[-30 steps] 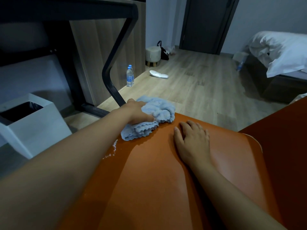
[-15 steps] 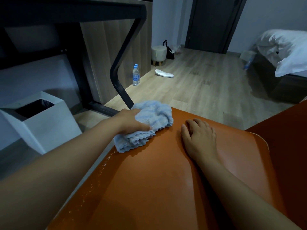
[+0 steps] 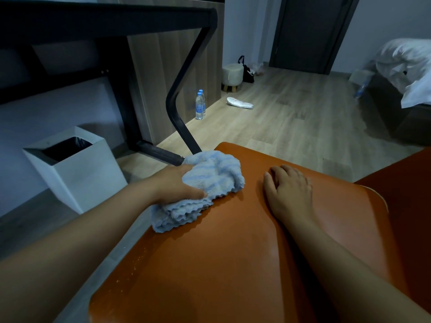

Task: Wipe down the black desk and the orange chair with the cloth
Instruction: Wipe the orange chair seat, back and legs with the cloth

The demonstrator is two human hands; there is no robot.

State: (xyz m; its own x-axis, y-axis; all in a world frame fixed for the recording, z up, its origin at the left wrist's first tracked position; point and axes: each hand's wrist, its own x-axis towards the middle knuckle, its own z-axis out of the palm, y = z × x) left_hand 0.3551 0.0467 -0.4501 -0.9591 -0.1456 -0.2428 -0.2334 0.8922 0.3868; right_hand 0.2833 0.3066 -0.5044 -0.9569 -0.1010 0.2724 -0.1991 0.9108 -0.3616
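Left hand is gripping the bunched cloth, pressing it on the chair seat's left edge; right hand is lying flat nearby, fingers straight. With the cloth overhanging that edge, a hard stroke is likely risking a slip off.

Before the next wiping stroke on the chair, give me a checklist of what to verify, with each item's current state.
1. Grip on the cloth: the left hand holds the blue cloth bunched up: ok.
2. Cloth contact: it lies on the far left corner of the orange chair seat, partly over the edge: ok.
3. Bracing: the right hand rests flat on the seat, apart from the cloth: ok.
4. Near left edge of the seat clean: pale specks show there: not ok.
5. Top of the black desk wiped: only its edge and underside show: cannot tell.
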